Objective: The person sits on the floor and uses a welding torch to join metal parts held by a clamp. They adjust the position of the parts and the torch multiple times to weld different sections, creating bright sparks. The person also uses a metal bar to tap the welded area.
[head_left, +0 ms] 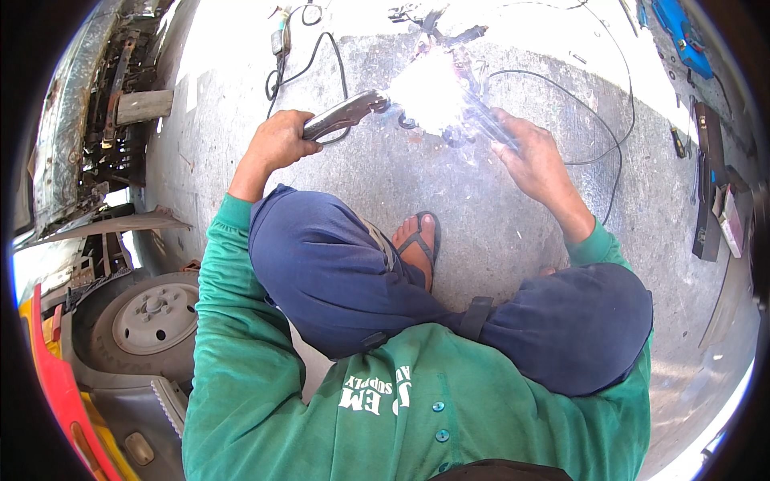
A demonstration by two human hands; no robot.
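Note:
My left hand (pixel 279 144) is closed around the end of a dark, shiny, curved handle-like piece (pixel 349 112). Its far end points right, into a brilliant white welding glare (pixel 433 92). From the other side my right hand (pixel 536 156) grips a long greyish piece (pixel 491 124) that runs into the same light; glare and haze hide its kind. Dark metal parts (pixel 453 36) stick out beyond the glare, low over the concrete floor (pixel 481 232). What touches what inside the bright spot cannot be made out.
Black cables (pixel 619 152) loop over the floor on both sides. A corded tool (pixel 281 38) lies at far left. At right are a blue case-like object (pixel 682 36), a screwdriver (pixel 678 144) and a dark metal bar (pixel 708 184). A wheel (pixel 155 313) and vehicle parts stand at left.

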